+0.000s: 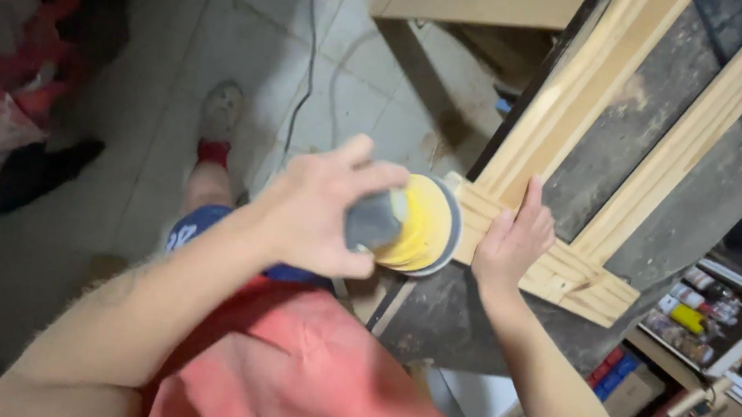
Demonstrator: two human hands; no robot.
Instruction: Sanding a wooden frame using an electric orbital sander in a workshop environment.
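The left hand [321, 208] is gripping a handheld disc sander [406, 225] by its grey body, fingers curled tightly around it and the thumb lying over the top, so that the yellow sanding pad [428, 223] is meeting the end corner of a pale wooden frame [555, 272]. The frame is lying on a dark, dusty workbench [667, 146], its long rails running away toward the upper right and its short cross piece sitting nearest the person. The right hand [513, 240] is lying flat on that cross piece with fingers stretched out and together, closing around nothing, just pressing down. The sander is looking compact but probably fairly weighty and prone to pulling sideways, so a full wrap around its body seems the sound hold. The frame is looking stiff, light and smooth, likely to slide on the bench unless it is being pinned well clear of the pad. A power cord [310, 39] is trailing over the tiled floor [175, 81], and shelves of small bottles [696, 312] are standing to the right.
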